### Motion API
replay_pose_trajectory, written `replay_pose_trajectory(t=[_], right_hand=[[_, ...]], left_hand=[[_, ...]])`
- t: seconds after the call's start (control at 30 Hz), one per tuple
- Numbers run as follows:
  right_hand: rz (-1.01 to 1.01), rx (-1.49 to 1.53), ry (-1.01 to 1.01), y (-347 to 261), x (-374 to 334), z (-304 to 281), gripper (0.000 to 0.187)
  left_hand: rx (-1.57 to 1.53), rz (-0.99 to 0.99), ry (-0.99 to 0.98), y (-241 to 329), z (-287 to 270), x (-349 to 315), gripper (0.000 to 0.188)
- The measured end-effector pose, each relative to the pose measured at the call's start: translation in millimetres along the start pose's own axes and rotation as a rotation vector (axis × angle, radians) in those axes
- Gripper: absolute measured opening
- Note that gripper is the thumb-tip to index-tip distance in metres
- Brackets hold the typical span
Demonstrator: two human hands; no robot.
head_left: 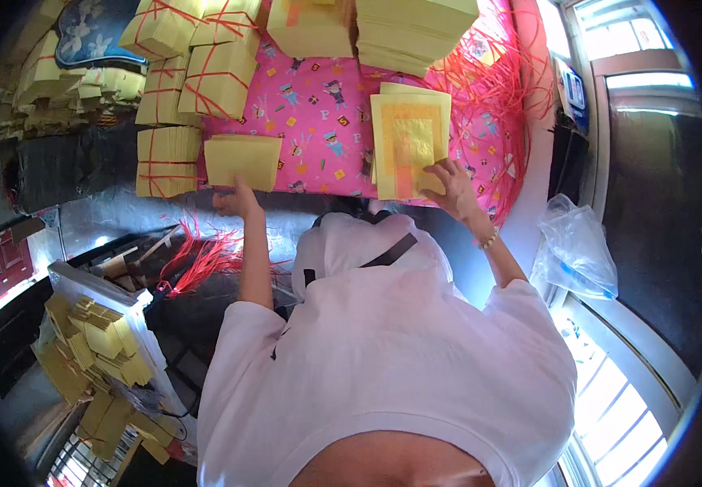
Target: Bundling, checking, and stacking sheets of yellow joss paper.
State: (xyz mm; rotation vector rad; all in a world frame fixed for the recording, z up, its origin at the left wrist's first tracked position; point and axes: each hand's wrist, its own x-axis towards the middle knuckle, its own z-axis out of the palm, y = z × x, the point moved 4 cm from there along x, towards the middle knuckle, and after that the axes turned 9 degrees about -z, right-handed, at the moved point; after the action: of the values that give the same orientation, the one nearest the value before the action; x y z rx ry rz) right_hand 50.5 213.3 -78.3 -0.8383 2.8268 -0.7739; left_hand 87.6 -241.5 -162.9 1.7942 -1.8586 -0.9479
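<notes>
A short pile of plain yellow paper sheets [247, 159] lies at the front left of the pink table cover. My left hand [239, 201] is at its near edge, one finger reaching onto the paper and the others bent apart. Farther right is a stack of yellow joss paper [412, 146], its top sheet bearing an orange border and a shiny gold foil patch. Over that stack's lower right side, my right hand [452, 191] has its fingers spread, the tips touching the top sheet. A beaded bracelet circles my right wrist.
Yellow paper bundles tied with red string [218, 79] line the table's left side. Tall untied stacks [416, 32] stand at the back. Loose red strings [501, 77] spread over the right edge. A clear plastic bag [576, 247] hangs at right; cut paper piles [107, 333] lie lower left.
</notes>
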Motion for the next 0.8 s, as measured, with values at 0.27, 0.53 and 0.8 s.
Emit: replay_pose_trajectory(t=[0.27, 0.53, 0.8], right_hand=[[-0.064, -0.104, -0.045, 11, -19, 9, 0.055], [-0.121, 0.177, 0.023, 27, -12, 2, 0.018], [0.083, 0.406, 0.063, 31, -5, -2, 0.017]], left_hand=[[-0.107, 0.895, -1.014, 38, 8, -172, 0.038], [0.161, 1.423, -1.265, 50, 23, -275, 0.040], [0.150, 1.341, -1.254, 41, 43, -272, 0.025]])
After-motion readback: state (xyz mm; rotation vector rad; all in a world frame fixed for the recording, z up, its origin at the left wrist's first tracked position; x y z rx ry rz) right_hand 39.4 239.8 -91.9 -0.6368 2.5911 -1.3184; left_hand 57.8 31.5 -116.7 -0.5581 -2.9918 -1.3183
